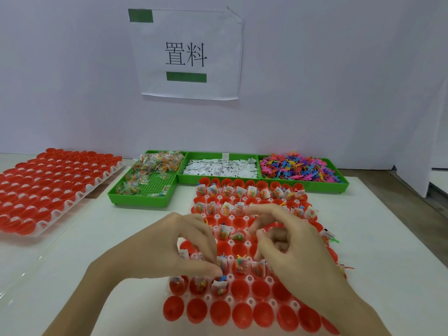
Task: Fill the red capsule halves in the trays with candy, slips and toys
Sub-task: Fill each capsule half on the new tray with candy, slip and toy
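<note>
A clear tray [249, 278] of red capsule halves [242, 289] lies in front of me. Its far rows hold candy packets, slips and toys, and the two nearest rows are mostly bare. My left hand [169, 251] hovers over the tray's left side, its thumb and forefinger pinching at a blue toy [222, 278] in a capsule. My right hand [295, 246] is over the tray's right side with its fingers curled toward the palm. What it holds, if anything, is hidden.
Three green bins stand at the back: candy packets [145, 175], white slips [220, 167] and colourful toys [300, 167]. A second tray of unfilled red halves [48, 187] lies at the left. A paper sign [186, 54] hangs on the wall behind.
</note>
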Tool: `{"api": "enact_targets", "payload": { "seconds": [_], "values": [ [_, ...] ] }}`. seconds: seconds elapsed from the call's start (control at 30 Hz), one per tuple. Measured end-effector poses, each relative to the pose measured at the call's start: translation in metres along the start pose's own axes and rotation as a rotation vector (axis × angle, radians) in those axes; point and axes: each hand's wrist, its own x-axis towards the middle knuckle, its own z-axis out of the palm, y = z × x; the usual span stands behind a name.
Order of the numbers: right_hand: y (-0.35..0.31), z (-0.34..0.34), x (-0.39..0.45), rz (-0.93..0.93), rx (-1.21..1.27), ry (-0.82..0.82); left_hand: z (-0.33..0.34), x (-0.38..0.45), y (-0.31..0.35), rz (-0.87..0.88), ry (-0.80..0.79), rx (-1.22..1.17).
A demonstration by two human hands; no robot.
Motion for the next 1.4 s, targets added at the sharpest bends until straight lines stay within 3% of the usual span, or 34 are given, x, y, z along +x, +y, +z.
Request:
{"api": "enact_targets", "payload": {
  "seconds": [0.1,0.17,0.37,0.47,0.57,0.7,0.8,0.87,1.23,1.4],
  "values": [
    [0.005,-0.004,0.004,0.01,0.022,0.079,-0.003,0.004,-0.009,0.104,0.105,-0.033],
    [0.008,-0.007,0.006,0.014,0.026,0.103,-0.008,0.006,-0.012,0.071,0.215,-0.067],
    [0.011,-0.012,0.012,0.005,0.023,0.218,-0.016,0.019,-0.046,-0.242,0.711,0.01],
    [0.009,-0.013,0.013,0.012,0.013,0.231,-0.025,0.028,-0.068,-0.429,0.799,0.125],
    [0.008,-0.014,0.013,0.015,0.013,0.221,-0.047,0.043,-0.091,-0.525,0.743,0.291],
    [0.008,-0.011,0.014,0.013,-0.005,0.194,-0.086,0.061,-0.116,-0.545,0.475,0.618],
    [0.01,-0.012,0.014,0.03,0.009,0.179,-0.102,0.065,-0.129,-0.466,0.21,0.658],
    [0.01,-0.012,0.014,0.032,0.023,0.176,-0.105,0.067,-0.133,-0.413,0.127,0.619],
    [0.01,-0.012,0.014,-0.014,0.022,0.157,-0.09,0.079,-0.137,-0.344,0.136,0.648],
    [0.009,-0.012,0.013,0.004,0.001,0.162,-0.095,0.072,-0.144,-0.312,0.256,0.656]
  ]
}}
